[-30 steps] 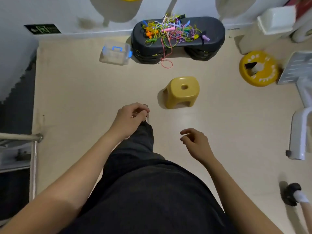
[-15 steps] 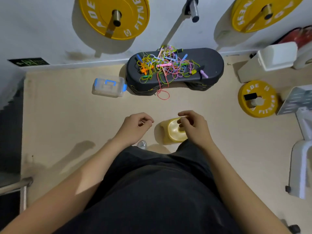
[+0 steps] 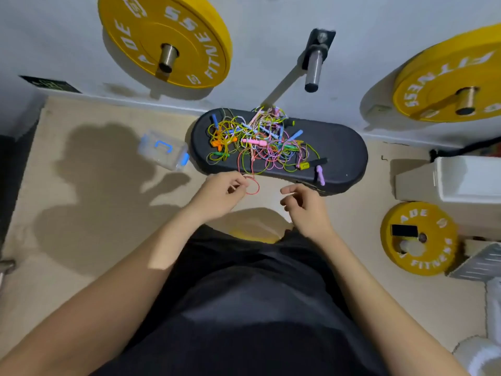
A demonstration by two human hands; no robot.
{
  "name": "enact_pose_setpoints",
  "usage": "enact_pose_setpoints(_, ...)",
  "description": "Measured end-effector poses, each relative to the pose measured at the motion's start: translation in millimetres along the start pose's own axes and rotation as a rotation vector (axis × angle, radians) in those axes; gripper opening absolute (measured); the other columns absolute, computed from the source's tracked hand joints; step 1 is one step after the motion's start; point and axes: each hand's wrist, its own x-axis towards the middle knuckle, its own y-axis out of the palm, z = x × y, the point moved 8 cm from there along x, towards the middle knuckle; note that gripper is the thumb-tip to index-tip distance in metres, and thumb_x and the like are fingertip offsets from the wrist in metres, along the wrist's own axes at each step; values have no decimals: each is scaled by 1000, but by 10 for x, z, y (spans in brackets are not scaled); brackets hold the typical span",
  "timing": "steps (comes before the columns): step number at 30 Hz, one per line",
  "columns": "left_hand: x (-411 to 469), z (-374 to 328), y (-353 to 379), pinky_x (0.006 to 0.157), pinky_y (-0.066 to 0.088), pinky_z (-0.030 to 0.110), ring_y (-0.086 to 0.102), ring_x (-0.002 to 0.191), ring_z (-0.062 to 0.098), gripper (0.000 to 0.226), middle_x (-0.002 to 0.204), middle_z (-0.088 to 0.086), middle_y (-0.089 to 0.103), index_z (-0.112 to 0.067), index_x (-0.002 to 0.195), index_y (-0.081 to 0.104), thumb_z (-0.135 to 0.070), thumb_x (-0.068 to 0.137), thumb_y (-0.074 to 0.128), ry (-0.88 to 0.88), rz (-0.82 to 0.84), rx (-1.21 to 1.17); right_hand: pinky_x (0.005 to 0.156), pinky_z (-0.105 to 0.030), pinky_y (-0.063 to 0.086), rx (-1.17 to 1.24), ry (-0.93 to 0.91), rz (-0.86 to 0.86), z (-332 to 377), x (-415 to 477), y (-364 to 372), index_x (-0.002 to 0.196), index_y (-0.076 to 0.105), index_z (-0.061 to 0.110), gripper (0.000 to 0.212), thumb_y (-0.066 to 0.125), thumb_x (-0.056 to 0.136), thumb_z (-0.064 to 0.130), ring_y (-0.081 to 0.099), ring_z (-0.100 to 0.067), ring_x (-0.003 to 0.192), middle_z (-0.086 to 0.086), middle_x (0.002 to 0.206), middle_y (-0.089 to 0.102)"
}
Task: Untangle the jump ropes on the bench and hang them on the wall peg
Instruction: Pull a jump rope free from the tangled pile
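Counter (image 3: 341, 156): black oval padded bench on the floor, its back edge against the white wall.
Jump ropes (image 3: 257, 142): many-coloured tangle of thin cords and plastic handles, heaped from the counter's left end to its middle.
Red cord loop (image 3: 253, 185): hangs over the counter's front edge.
Left hand (image 3: 219, 195): fingers curled, tips at the red cord loop; whether they pinch it cannot be told.
Right hand (image 3: 305, 210): just off the front edge, fingers loosely curled, holding nothing, apart from the cords.
Wall peg (image 3: 314, 63): steel rod on a black bracket, above the counter's back edge.
Clear plastic box with blue latches (image 3: 162, 150): on the floor beside the counter's left end.
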Motion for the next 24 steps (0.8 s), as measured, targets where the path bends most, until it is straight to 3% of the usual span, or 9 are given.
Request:
enact_pose_setpoints(5, 616, -611, -43, 81, 57, 31, 71, 83, 10, 17, 92, -10, 77, -33, 110, 74, -30, 100, 60, -8, -62, 93, 82, -36, 54, -187, 51, 199, -376, 507, -602, 106, 69, 27, 25, 54, 95, 10, 70, -15, 75, 2, 78, 76)
enact_pose_setpoints(9, 1274, -629, -50, 83, 58, 36, 72, 83, 11, 18, 99, -15, 75, -27, 111, 75, -25, 100, 62, 14, -47, 151, 72, -31, 48, -206, 61, 189, -470, 1164, -830, 104, 68, 29, 23, 57, 95, 11, 63, -8, 66, 3, 69, 70)
enact_pose_setpoints(11, 1727, -459, 4, 85, 57, 33, 70, 87, 9, 19, 102, -15, 72, -26, 113, 76, -23, 101, 61, 48, -29, 173, 87, -39, 51, -201, 36, 163, -516, 1604, -774, 104, 68, 28, 22, 57, 96, 11, 61, -7, 64, -3, 67, 68)
enact_pose_setpoints(13, 2258, -206, 113, 82, 51, 22, 64, 89, -1, 19, 102, -19, 65, -25, 113, 76, -22, 101, 61, 93, -20, 206, 112, -56, 41, -220, 20, 116, -629, 2131, -659, 108, 69, 26, 20, 58, 97, 13, 59, -8, 63, -3, 68, 69)
enact_pose_setpoints(14, 2534, -36, 171, 79, 45, 17, 60, 89, -3, 18, 100, -23, 60, -24, 112, 75, -21, 101, 61, 107, -30, 229, 113, -58, 40, -220, 14, 97, -693, 2418, -569, 108, 69, 27, 20, 58, 98, 15, 59, -8, 65, 2, 68, 69)
enact_pose_setpoints(17, 3354, 546, 412, 82, 41, 24, 54, 91, 3, 17, 96, -28, 53, -26, 106, 76, -18, 100, 62, 131, -75, 254, 94, -43, 54, -146, -37, 56, -971, 3301, -221, 109, 70, 25, 18, 58, 101, 15, 69, -19, 80, 3, 78, 74)
enact_pose_setpoints(20, 4079, 1148, 723, 85, 42, 22, 57, 93, 7, 17, 105, -10, 60, -19, 107, 77, -11, 99, 64, 166, -124, 192, 69, -27, 45, -176, -154, 5, -1292, 4129, 168, 109, 71, 21, 17, 56, 103, 15, 63, -6, 65, 6, 67, 69)
enact_pose_setpoints(24, 4853, 1780, 1111, 82, 35, 20, 54, 93, 8, 20, 106, -7, 57, -21, 108, 76, -13, 99, 61, 241, -183, 226, 70, -38, 46, -252, -308, -45, -1675, 4971, 593, 107, 69, 21, 15, 56, 104, 17, 63, -21, 67, 0, 70, 71)
